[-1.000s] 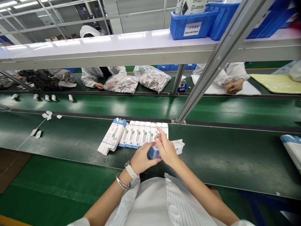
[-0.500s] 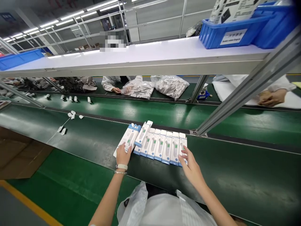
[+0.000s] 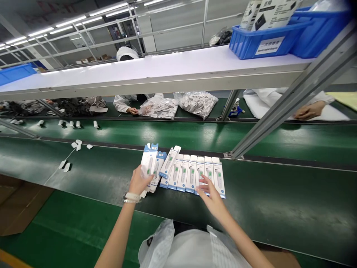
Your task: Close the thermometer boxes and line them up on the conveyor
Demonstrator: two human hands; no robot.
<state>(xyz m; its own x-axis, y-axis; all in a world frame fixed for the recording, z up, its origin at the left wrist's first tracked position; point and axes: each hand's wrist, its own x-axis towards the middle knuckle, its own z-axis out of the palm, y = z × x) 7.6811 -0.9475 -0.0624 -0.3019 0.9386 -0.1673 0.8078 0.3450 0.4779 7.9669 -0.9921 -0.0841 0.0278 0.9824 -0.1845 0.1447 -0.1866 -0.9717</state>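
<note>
Side by side on the near dark green belt (image 3: 273,201) lies a row of white and blue thermometer boxes (image 3: 191,174), each printed with a thermometer. One tilted thermometer box (image 3: 170,162) rests across the row's left end. My left hand (image 3: 139,180) grips a thermometer box (image 3: 148,160) with an open top end, raised at a slant over a small pile of similar boxes (image 3: 157,167). Over the lower part of the row is my right hand (image 3: 210,193), its fingers apart and holding nothing; whether the fingertips touch a box I cannot tell.
White plastic pieces (image 3: 78,144) lie to the left on the belts. A slanted metal post (image 3: 267,108) and a white shelf (image 3: 156,72) with blue bins (image 3: 267,41) stand ahead. Across the far belt, other people's hands (image 3: 312,111) and bags of parts (image 3: 196,104) show.
My left hand has raised a thermometer box from the pile and tilted it up. My right hand has moved left, from the row's right end toward its middle. The view has shifted slightly.
</note>
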